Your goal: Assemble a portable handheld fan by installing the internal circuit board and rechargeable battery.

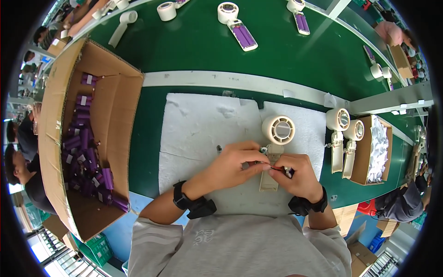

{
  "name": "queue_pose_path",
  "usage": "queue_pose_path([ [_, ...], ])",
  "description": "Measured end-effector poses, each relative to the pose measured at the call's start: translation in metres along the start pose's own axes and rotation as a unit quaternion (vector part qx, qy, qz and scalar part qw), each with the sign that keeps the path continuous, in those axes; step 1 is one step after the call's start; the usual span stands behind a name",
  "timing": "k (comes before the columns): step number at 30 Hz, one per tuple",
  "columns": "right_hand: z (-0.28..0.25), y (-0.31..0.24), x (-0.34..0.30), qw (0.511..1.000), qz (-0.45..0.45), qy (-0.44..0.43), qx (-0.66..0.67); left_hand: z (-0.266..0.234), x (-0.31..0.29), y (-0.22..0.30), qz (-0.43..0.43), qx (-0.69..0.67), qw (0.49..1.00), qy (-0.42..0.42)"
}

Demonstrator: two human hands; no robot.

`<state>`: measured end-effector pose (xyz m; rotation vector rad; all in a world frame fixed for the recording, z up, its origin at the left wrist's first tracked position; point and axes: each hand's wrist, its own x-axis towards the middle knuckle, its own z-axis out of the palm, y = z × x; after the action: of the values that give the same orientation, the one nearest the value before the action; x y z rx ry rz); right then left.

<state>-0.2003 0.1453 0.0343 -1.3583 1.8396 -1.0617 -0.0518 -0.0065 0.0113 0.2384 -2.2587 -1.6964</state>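
A cream handheld fan (280, 129) lies on the white foam sheet in front of me, its round head away from me and its open handle shell (268, 182) toward me. Over the handle, my left hand (242, 162) and my right hand (296, 172) meet with fingertips pinched together. A small dark reddish bit, possibly wire, shows between them; the fingers hide most of it. Part of a green piece peeks out by the left fingertips. Both wrists wear black bands.
At left stands a cardboard box (124, 111) of purple battery packs. Two more open-handled fans (338, 119) lie at right beside a box of white packets (377, 152). Beyond a pale rail (207, 78), fans, some with purple batteries (242, 35), lie on a green surface. Other people sit at both sides.
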Motion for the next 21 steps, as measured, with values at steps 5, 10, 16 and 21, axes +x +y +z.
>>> queue_pose_path([
  [5, 0.004, 0.002, -0.004, 0.995, -0.033, 0.089, -0.029, 0.002, -0.001, -0.006, -0.013, 0.020, 0.999, 0.022],
  [10, 0.002, 0.006, -0.001, 0.997, -0.013, 0.072, -0.017, -0.002, 0.005, -0.008, -0.020, 0.014, 1.000, 0.009],
  [16, 0.003, 0.011, 0.006, 0.996, -0.035, 0.072, -0.029, 0.002, 0.001, -0.005, -0.146, -0.224, 0.964, 0.007],
  [21, 0.004, 0.014, 0.006, 0.998, -0.035, 0.056, 0.005, -0.009, 0.005, -0.007, -0.189, -0.303, 0.934, -0.004],
])
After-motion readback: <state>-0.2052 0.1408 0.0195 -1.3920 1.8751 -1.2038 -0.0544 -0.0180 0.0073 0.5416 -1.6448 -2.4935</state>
